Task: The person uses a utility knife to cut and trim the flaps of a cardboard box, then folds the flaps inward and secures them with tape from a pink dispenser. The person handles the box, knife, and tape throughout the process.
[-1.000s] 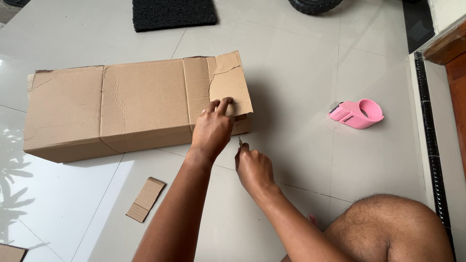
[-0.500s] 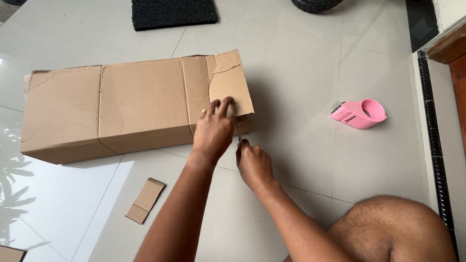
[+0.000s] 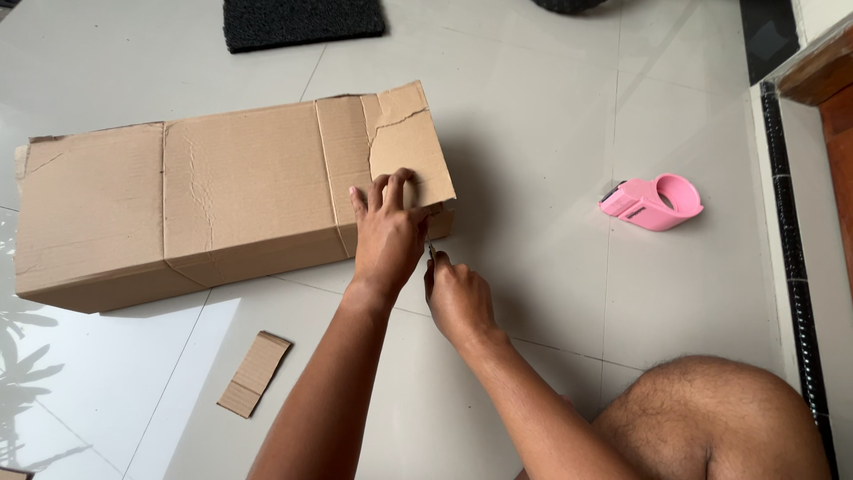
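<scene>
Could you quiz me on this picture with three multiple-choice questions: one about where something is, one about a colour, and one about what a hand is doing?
1. Where does the small cardboard strip lie?
A. On top of the box
B. On the floor in front of the box, left of the arms
C. Beside the tape dispenser

2. What colour is the tape dispenser?
A. Pink
B. Blue
C. Black

3. What is the left hand doing?
A. Hanging in the air
B. Resting on the knee
C. Pressing flat on the box near its torn right end

Answers:
1. B: the strip sits on the tiles below the box, left of the left forearm.
2. A: the dispenser is pink all over.
3. C: its fingers are spread on the flap, while the right hand holds a small thin tool at the box's corner.
</scene>
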